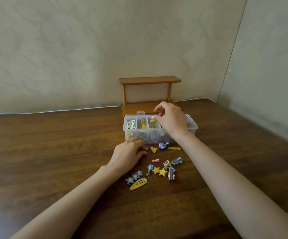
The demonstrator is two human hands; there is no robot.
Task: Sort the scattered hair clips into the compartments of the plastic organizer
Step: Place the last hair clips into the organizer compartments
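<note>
A clear plastic organizer (131,135) stands on the wooden table, its compartments holding cream, yellow and blue clips. My right hand (171,119) hovers over its back middle compartments and pinches a small yellow clip (152,116) at the fingertips. My left hand (128,154) rests on the table just in front of the organizer, its fingers curled round a small metal clip (146,149). Loose clips lie scattered in front: a yellow triangle clip (154,150), a lilac clip (163,145), a pink clip (155,160), yellow stars (159,171), blue stars (134,176) and a large yellow snap clip (138,184).
A small wooden shelf (149,80) stands behind the organizer against the wall. A white cable (53,111) runs along the table's back edge. Bare wood lies to the left and right of the clips.
</note>
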